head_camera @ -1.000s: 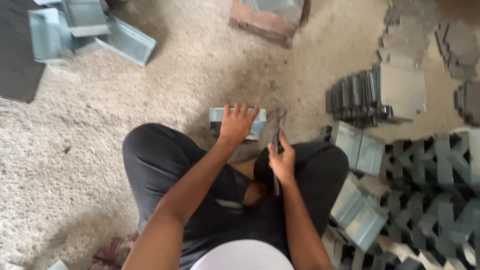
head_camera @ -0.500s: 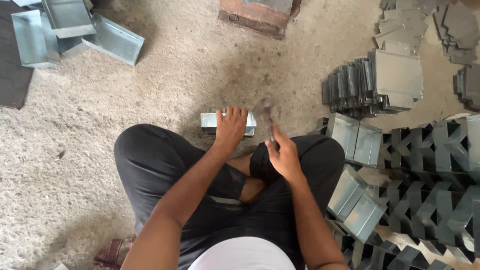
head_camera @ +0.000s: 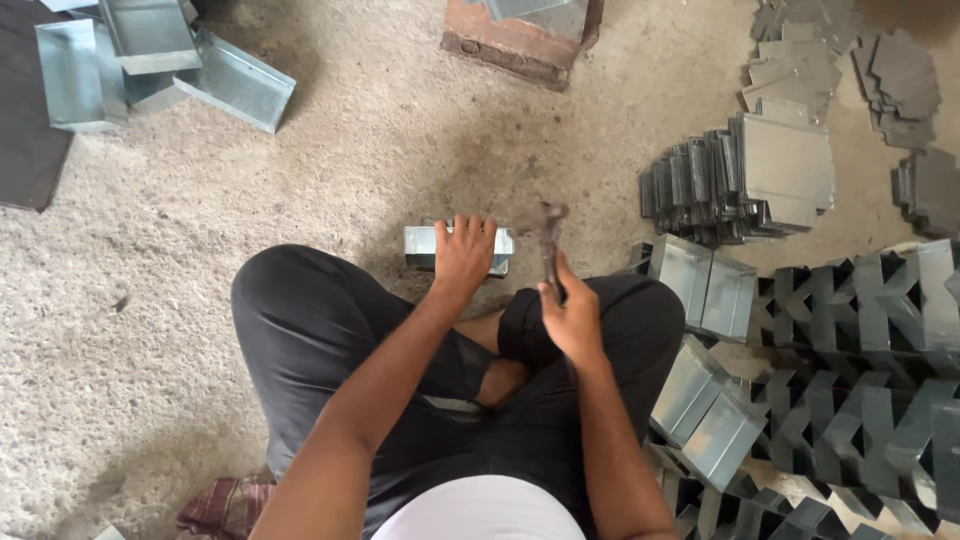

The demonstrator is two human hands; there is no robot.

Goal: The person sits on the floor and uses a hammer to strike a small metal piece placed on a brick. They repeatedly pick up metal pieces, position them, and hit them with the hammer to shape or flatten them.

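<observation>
Head view, looking straight down at my crossed legs in dark trousers on a rough concrete floor. Left hand is pressed flat on top of a small folded sheet-metal box, fingers spread over its upper edge, box sitting on the floor just ahead of my shins. Right hand is closed around the handle of a hammer, head raised and motion-blurred just right of the box, not touching it. The two hands are apart, with the hammer between them and slightly forward. To my right, along the right edge of the floor, a dense bank of notched grey metal blanks interlocked in rows; two folded boxes lean at its near-left edge, and two more lie beside my right knee. Further out toward the far right corner, a stack of upright flat pieces with a larger plate on top, and loose flat cutouts scattered behind it. Top centre, a rusty reddish block with a metal piece lying on it. Far left corner, a pile of open finished boxes tipped at different angles, next to a dark mat. A patterned cloth pokes out under my left thigh at the near edge.
</observation>
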